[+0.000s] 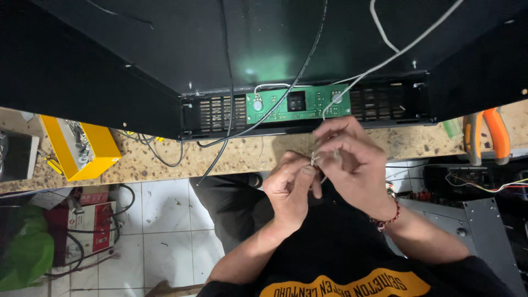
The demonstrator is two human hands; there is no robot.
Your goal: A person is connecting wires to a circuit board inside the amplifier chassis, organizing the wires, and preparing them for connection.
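A speckled wooden workbench (165, 159) spans the view. Below lies a white tiled floor (165, 220). Light glints off a black cabinet (165, 49).

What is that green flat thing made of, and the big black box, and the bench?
Green board: likely fibreglass circuit board, glossy, with tiny soldered parts. Black box: seemingly painted sheet metal, with thin edges, vent slots and a faint sheen. Bench: probably chipboard, speckled with pressed flakes.

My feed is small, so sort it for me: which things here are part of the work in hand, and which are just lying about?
In hand:
- white wire, pinched by left hand and right hand
- green board, where the wire runs
- black case holding the board

Lying about:
- orange pliers
- yellow box
- red box on the floor
- green bag
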